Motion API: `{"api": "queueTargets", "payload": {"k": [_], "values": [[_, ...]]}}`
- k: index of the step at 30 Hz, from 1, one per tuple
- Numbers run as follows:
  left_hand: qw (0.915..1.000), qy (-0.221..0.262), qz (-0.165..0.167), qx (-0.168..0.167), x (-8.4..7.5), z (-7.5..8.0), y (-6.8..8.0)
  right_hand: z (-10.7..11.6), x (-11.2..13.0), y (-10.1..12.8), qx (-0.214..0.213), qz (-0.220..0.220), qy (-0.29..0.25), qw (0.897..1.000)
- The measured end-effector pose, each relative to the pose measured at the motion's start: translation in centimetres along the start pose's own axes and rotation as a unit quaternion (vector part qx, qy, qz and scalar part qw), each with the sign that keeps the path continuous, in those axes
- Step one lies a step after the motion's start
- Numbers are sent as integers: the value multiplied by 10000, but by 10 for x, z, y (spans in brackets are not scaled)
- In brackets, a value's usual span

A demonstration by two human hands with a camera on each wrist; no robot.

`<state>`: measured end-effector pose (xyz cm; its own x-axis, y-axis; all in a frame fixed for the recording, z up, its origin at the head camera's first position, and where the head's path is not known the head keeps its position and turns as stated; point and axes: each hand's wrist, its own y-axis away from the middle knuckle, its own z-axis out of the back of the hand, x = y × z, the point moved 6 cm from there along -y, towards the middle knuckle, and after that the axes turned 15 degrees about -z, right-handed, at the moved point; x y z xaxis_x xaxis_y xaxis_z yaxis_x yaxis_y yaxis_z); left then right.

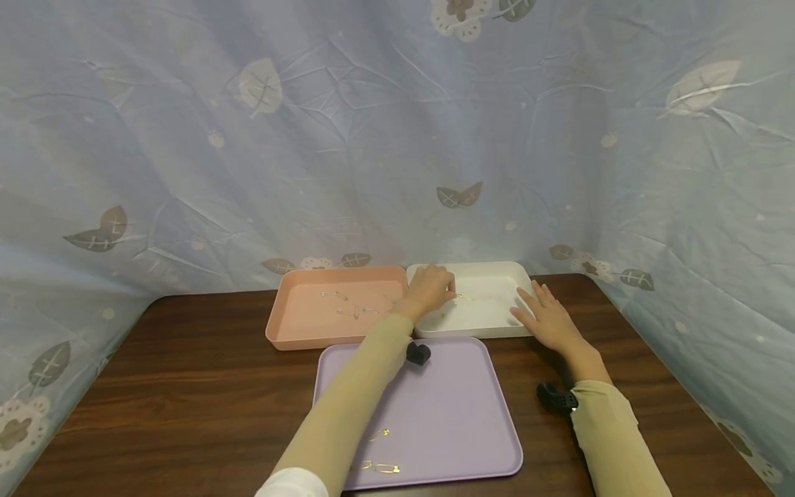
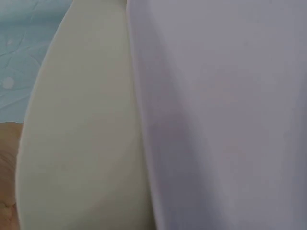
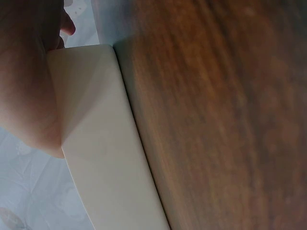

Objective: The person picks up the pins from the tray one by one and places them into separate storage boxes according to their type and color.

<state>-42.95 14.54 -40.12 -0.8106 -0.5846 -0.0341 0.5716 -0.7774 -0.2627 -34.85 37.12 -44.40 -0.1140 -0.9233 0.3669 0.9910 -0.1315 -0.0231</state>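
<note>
small gold safety pin (image 1: 460, 295), white tray (image 1: 497, 324)

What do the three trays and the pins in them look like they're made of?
The pink tray, white tray and purple tray look like matte moulded plastic: uniform colour, rounded rims, soft sheen. The pins appear to be thin metal wire; they glint gold.

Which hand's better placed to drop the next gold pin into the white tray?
Left. The left hand reaches over the white tray with fingers curled near a gold pin. The right hand lies flat on that tray's near right rim, apparently steadying it.
</note>
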Motion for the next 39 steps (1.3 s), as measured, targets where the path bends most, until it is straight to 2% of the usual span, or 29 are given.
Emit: {"api": "queueTargets", "payload": {"k": [7, 22, 31, 39], "values": [[9999, 115, -39, -47, 2, 5, 6, 1, 1, 0, -43, 24, -5, 10000], [9984, -207, -513, -150, -13, 34, 27, 1, 2, 2, -27, -4, -25, 10000], [9918, -242, -1095, -614, -25, 60, 56, 0, 2, 2, -46, 4, 6, 10000], [9878, -426, -1261, -807, -32, 83, 86, 3, 4, 3, -22, 19, -5, 10000]]}}
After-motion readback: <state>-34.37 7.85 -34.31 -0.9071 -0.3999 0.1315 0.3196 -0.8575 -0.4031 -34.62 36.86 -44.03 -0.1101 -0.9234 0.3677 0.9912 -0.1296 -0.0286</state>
